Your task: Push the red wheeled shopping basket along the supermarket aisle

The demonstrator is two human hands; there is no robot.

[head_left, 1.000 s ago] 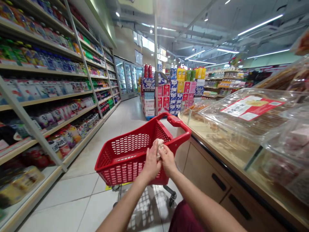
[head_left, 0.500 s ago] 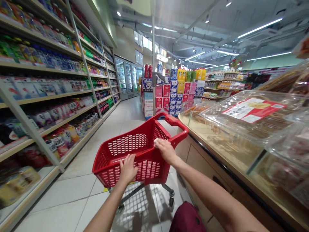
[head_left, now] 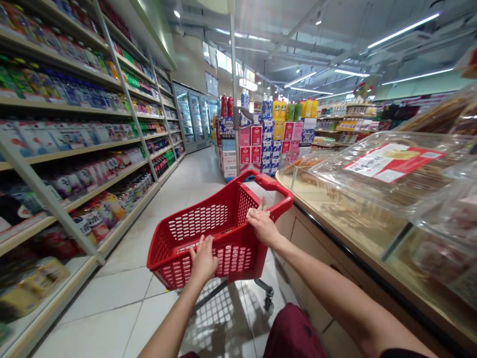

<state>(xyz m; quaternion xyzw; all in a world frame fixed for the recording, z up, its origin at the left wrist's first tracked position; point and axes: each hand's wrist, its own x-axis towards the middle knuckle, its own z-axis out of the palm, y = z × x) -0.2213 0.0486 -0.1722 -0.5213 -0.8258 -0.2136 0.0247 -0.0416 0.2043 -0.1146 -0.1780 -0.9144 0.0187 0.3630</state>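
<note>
A red plastic shopping cart [head_left: 238, 276] with a perforated basket stands in front of me, turned sideways, its handle at the right. My left hand [head_left: 204, 259] rests on the near rim of the basket, palm down, fingers loosely apart. Near the handle end, my right hand [head_left: 263, 227] is closed around a crumpled white tissue or cloth [head_left: 249, 213], part of which sticks up above the knuckles. That hand lies against the cart's upper side rim. I see no goods inside the basket.
Drink shelves [head_left: 122, 171] line the left side. At right runs a wooden counter [head_left: 320, 248] with clear plastic food boxes [head_left: 372, 194]. Stacked cartons and bottles [head_left: 257, 144] stand ahead, beside a thin pole [head_left: 233, 64]. Glass-door fridges [head_left: 194, 119] are farther back.
The cart and both hands have shifted slightly to the right in view. More of the white tissue or cloth shows above my right hand. My left hand stays on the rim.
</note>
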